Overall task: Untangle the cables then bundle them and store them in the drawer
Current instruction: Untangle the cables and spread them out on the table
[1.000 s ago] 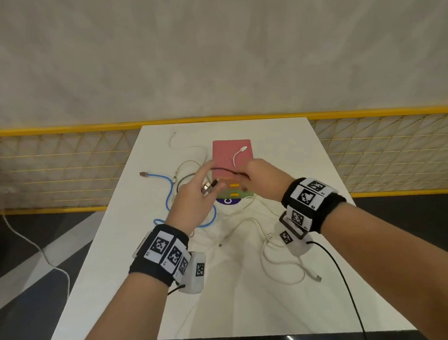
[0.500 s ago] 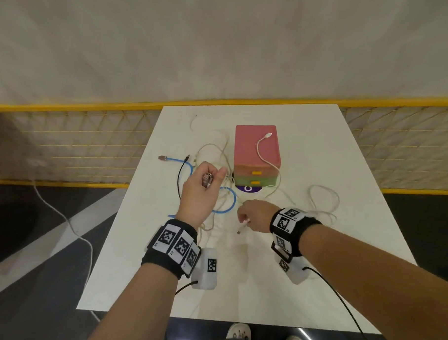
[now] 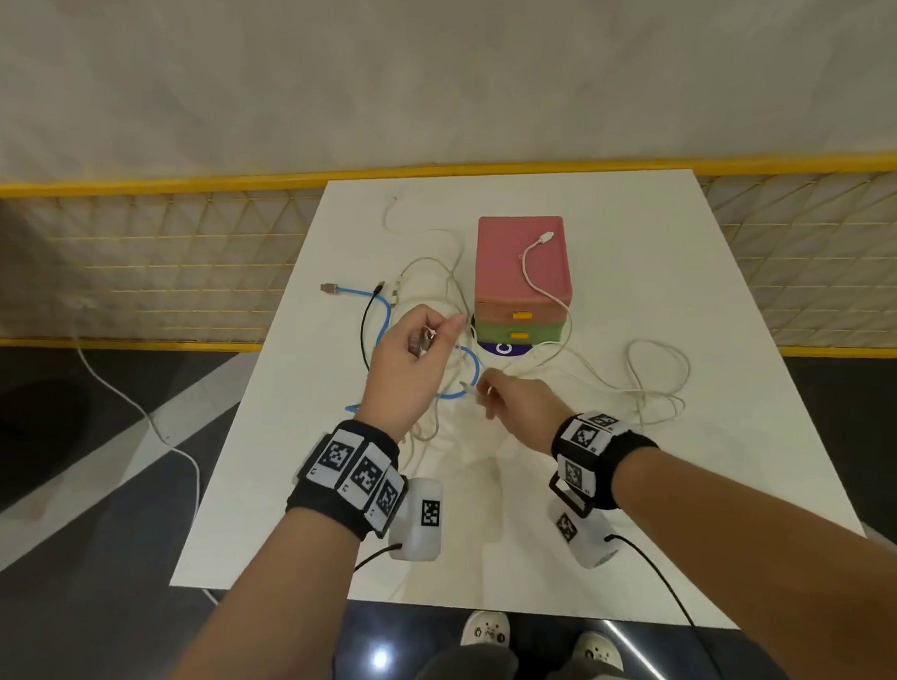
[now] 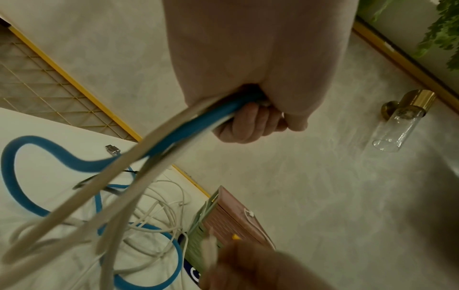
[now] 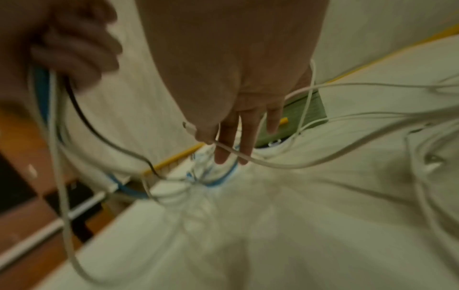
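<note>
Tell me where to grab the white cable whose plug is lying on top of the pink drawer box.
Pinch the white cable just behind its plug, coming straight down from above. That end lies free and flat on the drawer box lid, away from the tangle by the left hand, so the grip meets no other strands.

Raised above the table, the left hand [image 3: 409,358] was closed in a fist around several cable ends, while the right hand [image 3: 515,404] reached in low beside it, pinching a white cable [image 5: 273,164], other fingers extended.
</note>
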A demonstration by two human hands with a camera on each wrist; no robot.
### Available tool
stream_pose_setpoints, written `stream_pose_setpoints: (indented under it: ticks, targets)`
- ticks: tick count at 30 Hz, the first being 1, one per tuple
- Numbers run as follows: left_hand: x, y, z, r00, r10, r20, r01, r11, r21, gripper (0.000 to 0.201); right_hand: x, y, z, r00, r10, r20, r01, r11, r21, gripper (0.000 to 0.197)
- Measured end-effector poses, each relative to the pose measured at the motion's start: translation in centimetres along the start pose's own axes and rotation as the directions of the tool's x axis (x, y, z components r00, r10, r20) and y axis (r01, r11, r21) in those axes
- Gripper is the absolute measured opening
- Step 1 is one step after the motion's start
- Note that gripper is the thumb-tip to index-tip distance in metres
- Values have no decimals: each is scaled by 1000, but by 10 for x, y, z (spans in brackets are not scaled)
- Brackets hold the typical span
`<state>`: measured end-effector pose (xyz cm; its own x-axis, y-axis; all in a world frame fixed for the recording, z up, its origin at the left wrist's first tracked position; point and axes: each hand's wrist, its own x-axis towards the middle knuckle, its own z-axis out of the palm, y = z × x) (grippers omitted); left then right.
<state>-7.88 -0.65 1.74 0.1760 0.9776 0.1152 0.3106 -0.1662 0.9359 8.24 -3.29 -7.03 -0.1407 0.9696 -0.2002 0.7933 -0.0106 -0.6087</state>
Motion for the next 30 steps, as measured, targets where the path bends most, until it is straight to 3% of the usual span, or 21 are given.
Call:
stream_pose_setpoints:
  ticks: [2, 4, 7, 10, 14, 18, 21, 24, 27, 29, 30]
  targets:
    - [3, 0, -2, 998, -33, -47, 31, 999, -33, 18, -7, -16, -14, 995, -10, -101, 42, 947, 318, 16]
    - [5, 2, 0, 996, -66, -63, 62, 996, -66, 10, -15, -33, -29, 981, -29, -192, 128, 838, 531, 20]
    - [6, 10, 11, 998, -51, 35, 52, 997, -54, 18, -29, -51, -46, 960, -50, -274, 221, 738, 638, 19]
    - [12, 18, 23, 991, -50, 122, 62, 994, -94, 32, -37, -56, -53, 954, -81, -288, 251, 740, 624, 16]
    - [22, 31, 27, 997, -69, 37, 75, 976, -204, 34, -43, -46, -57, 964, -128, -232, 231, 833, 503, 26]
    - [25, 42, 36, 994, -59, 89, 84, 948, -308, 34, -45, -44, -61, 952, -185, -244, 279, 853, 441, 26]
    - [29, 59, 35, 990, -79, 118, 127, 862, -490, 38, -48, -31, -63, 949, -236, -209, 289, 916, 279, 28]
    - [34, 76, 17, 992, -67, 104, 116, 798, -592, 37, -55, 0, -69, 974, -158, -161, 185, 968, 168, 24]
    - [35, 75, 6, 994, -2, 109, 46, 914, -403, 22, -60, 17, -84, 976, -64, -209, 107, 974, 199, 24]
    - [30, 75, 14, 979, 59, 196, -39, 994, -106, 3, -59, 9, -98, 955, -80, -285, 146, 966, 216, 23]
    - [27, 73, 21, 962, 72, 263, -83, 996, 32, 7, -58, 1, -105, 942, -105, -320, 182, 958, 220, 24]
